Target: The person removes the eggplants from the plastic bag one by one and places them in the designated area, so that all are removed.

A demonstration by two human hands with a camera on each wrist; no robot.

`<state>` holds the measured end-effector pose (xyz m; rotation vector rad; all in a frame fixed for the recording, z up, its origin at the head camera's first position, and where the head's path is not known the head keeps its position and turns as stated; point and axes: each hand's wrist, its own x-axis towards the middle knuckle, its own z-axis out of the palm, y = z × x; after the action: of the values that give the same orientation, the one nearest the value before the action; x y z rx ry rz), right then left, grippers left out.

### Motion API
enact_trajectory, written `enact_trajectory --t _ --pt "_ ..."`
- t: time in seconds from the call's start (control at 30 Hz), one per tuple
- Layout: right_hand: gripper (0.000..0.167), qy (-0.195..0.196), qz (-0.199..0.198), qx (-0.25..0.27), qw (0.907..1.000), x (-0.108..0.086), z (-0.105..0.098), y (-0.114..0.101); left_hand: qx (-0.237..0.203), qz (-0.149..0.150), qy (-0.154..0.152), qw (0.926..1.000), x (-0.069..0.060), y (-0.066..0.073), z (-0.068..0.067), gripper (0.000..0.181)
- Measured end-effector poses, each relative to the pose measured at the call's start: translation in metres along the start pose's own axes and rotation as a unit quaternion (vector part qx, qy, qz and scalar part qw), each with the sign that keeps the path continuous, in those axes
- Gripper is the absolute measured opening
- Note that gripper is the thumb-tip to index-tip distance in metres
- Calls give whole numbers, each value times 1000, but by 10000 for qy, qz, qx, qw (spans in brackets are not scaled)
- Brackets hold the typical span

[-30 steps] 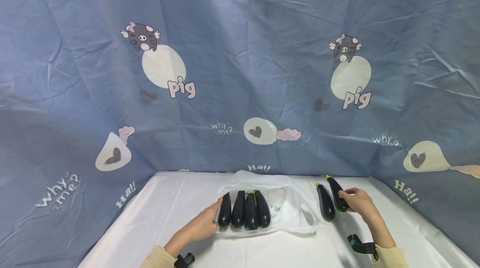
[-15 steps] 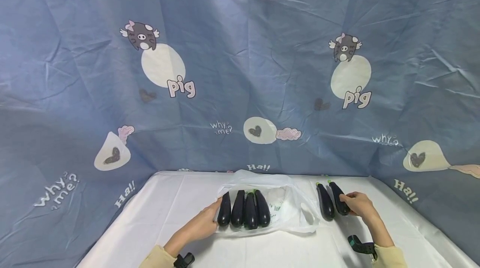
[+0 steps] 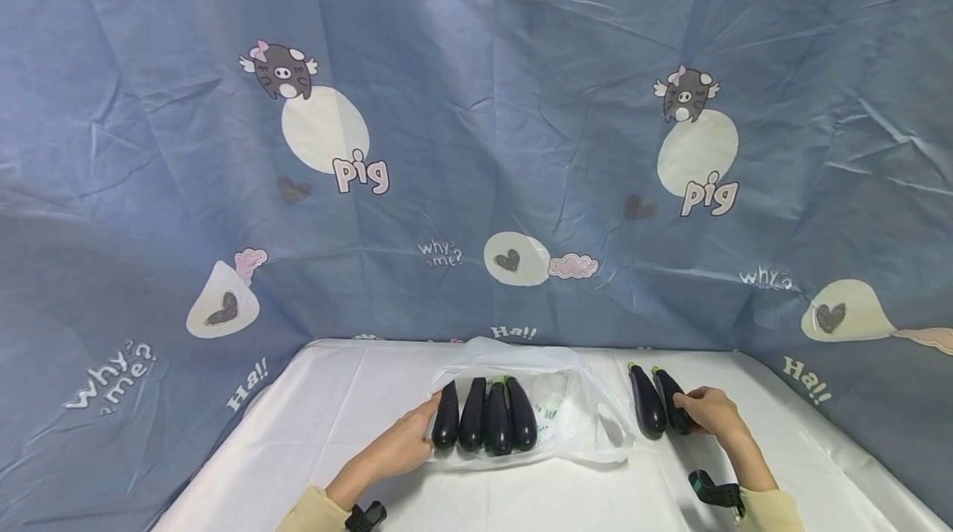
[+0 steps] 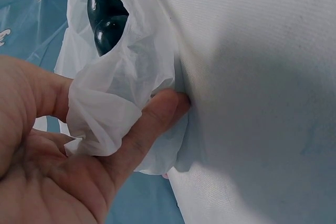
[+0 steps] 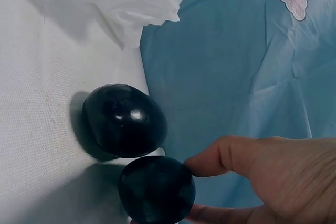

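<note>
Several dark eggplants (image 3: 497, 420) lie side by side in a white plastic bag (image 3: 588, 433) whose mouth faces me. At the bag's left side my left hand (image 3: 402, 439) grips its edge; in the left wrist view the plastic (image 4: 100, 124) sits between thumb and fingers. On the right, my right hand (image 3: 713, 412) holds an eggplant (image 3: 670, 395) by its near end, thumb on one side and fingers on the other. Just left of it another eggplant (image 3: 646, 404) lies on the table. In the right wrist view the held eggplant (image 5: 157, 190) is close beside that other eggplant (image 5: 126, 121).
A white cloth (image 3: 357, 400) covers the table. Behind and at both sides hangs a blue printed curtain (image 3: 476, 143). The bag's loose handle part (image 3: 614, 424) spreads toward the two eggplants on the right.
My right hand has brought its eggplant slightly toward me and down, beside the other one on the table. The left hand and the bag look unchanged.
</note>
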<state>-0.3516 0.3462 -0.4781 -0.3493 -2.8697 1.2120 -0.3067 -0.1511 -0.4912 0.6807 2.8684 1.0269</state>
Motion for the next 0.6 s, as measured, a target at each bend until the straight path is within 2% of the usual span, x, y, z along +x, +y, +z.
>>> enact_trajectory --t 0.37,0.6 --pt "55 -35 89 -105 9999 -1 0 -2 76 -34 6 10000 0 0 1 78" --pt "59 -43 72 -223 9997 -3 0 -1 81 -63 34 9999 -1 1 -1 79"
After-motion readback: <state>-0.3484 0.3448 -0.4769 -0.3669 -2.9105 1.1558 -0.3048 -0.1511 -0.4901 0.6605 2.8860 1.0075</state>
